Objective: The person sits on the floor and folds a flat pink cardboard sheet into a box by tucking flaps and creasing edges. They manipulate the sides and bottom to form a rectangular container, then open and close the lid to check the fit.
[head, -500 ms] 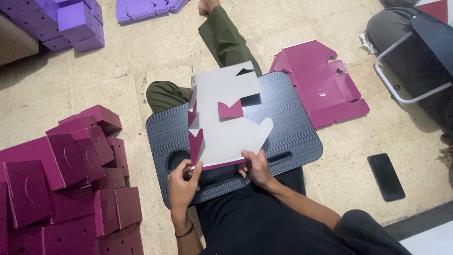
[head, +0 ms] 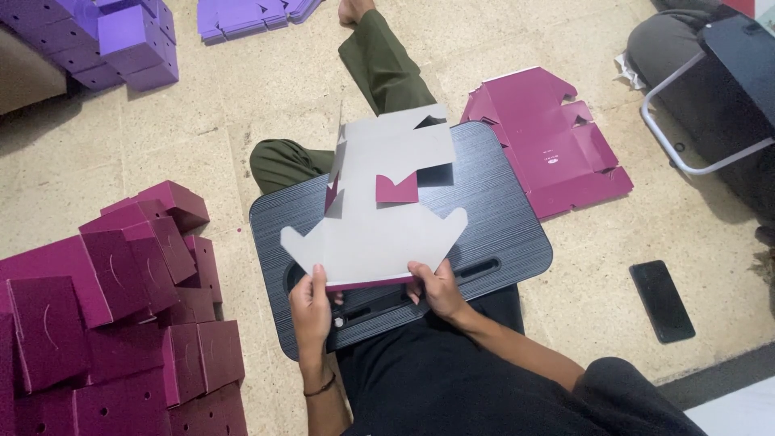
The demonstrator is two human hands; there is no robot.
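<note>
Cardboard box blank (head: 379, 218) in both hands' fingers (head: 319, 278) over lap desk (head: 500, 218)

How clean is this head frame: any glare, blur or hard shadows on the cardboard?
Head view: even, soft light, no glare; the grey cardboard blank is sharp and throws a shadow on the black lap desk; both hands, left and right, show crisp.

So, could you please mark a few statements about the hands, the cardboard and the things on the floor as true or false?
1. Both hands, left hand and right hand, grip the near edge of the flat box blank. True.
2. The blank lies over a dark lap desk. True.
3. The folded boxes on the person's left are green. False: they are maroon.
4. The phone rests on the lap desk. False: it lies on the floor, at the right.
</note>
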